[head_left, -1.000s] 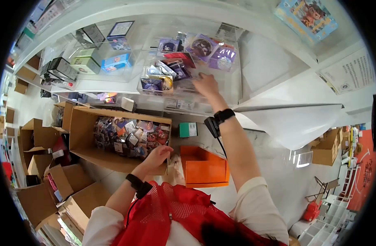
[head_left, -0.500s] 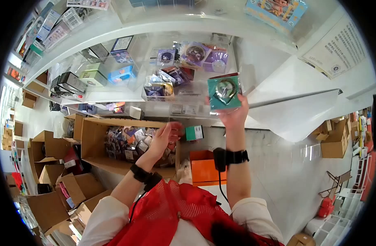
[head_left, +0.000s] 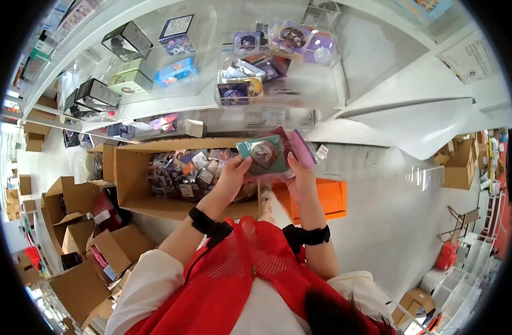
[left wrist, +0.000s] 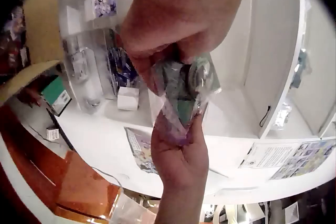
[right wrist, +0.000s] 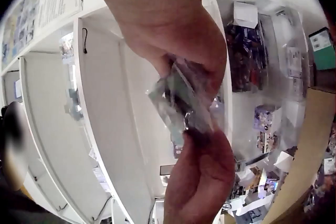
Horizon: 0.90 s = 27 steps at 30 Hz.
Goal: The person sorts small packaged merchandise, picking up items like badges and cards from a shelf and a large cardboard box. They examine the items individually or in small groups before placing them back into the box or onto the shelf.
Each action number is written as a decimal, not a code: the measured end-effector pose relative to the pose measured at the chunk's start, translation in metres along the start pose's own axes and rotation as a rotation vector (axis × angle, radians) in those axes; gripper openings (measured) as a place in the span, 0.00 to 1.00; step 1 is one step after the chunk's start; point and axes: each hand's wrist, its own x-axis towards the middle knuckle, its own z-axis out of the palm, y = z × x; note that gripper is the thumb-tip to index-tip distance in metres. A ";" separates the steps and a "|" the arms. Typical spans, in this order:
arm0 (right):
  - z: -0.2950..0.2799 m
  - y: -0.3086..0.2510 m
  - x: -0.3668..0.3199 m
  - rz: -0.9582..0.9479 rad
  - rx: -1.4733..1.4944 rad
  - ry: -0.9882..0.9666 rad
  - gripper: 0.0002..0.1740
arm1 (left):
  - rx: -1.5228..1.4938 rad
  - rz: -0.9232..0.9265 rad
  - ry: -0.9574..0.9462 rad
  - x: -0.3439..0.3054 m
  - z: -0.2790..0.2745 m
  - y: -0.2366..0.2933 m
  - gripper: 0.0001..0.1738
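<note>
Several plastic-wrapped packets are held together in front of the chest in the head view: a teal packet (head_left: pixel 261 155) with a round badge, and a pink-purple packet (head_left: pixel 301 148) fanned out beside it. The left hand (head_left: pixel 232 177) pinches the teal packet's left edge with thumb and fingers. On the other side, the right hand (head_left: pixel 302 177) grips the stack with its thumb on the front. Both wrist views show the clear wrapping (left wrist: pixel 181 92) between the two hands. Behind them, more packets (head_left: pixel 250 70) lie in a clear tray on the shelf.
A cardboard box (head_left: pixel 155 209) full of small packets stands below the shelf at left. An orange bin (head_left: pixel 329 200) is under the right forearm. Small boxes (head_left: pixel 130 82) sit on the shelf; opened cartons (head_left: pixel 108 251) crowd the lower left.
The right hand has come from the shelf tray with packets, down to the chest. The left hand has moved right from above the cardboard box and taken hold of them too.
</note>
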 end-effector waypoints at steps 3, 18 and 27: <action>-0.003 0.037 -0.002 -0.155 -0.113 0.058 0.24 | -0.048 -0.006 0.069 -0.014 -0.045 0.003 0.12; -0.061 0.253 0.030 -0.092 -0.532 0.718 0.17 | 0.059 -0.219 0.555 -0.046 -0.385 -0.077 0.06; -0.064 0.286 0.041 0.119 -1.043 0.427 0.21 | -0.111 -0.288 0.537 0.056 -0.359 -0.158 0.17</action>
